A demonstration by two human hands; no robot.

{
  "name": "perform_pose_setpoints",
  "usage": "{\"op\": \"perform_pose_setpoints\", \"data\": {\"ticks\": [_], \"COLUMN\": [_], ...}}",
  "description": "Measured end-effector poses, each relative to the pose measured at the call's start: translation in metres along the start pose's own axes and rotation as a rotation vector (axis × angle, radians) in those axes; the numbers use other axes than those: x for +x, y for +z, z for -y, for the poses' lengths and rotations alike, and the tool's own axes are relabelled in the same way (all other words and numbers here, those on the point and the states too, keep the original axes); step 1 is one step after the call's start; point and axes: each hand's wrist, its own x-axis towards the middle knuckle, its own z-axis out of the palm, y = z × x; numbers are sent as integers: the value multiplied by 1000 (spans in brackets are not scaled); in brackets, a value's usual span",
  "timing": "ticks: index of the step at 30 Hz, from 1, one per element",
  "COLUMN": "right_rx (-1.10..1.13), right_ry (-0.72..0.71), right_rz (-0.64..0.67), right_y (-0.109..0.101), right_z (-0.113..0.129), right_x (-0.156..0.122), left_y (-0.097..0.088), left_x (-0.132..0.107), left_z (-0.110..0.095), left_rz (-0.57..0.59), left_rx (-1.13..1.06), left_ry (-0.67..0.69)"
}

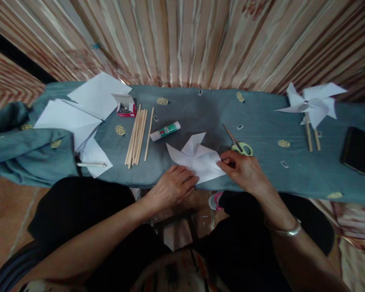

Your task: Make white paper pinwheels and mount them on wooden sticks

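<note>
A white sheet of paper folded into pinwheel-like points (197,159) lies at the near edge of a table covered with grey-blue cloth (200,109). My left hand (173,185) rests on the paper's lower left corner, fingers curled and pressing it down. At the sheet's right point, the fingers of my right hand (242,169) pinch the paper. Green-handled scissors (239,144) lie just beyond my right hand.
A glue stick (165,131), a bundle of wooden sticks (137,137) and a small red box of pins (125,106) lie left of centre. White paper sheets (79,111) sit far left. Finished pinwheels on sticks (313,106) and a black phone (358,150) are at right.
</note>
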Motion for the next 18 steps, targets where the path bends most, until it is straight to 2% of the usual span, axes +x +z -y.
{"op": "perform_pose_setpoints", "data": {"ticks": [4,8,15,18], "right_rx": [24,166,442,530], "right_ry": [-26,-139,-231,-225], "right_rz": [-24,-31,174,201], "right_y": [-2,-6,-15,-13], "right_z": [-5,-14,-24,-20], "right_x": [-1,-1,-1,1], "left_y": [1,2,-1,-2], "left_x": [-4,-5,-5,-5], "left_z": [1,2,3,2], "left_rz": [-51,-86,-113,-116], "left_rx": [-17,-51,-70,-75], "left_ry": [-11,-57,-50,-27]}}
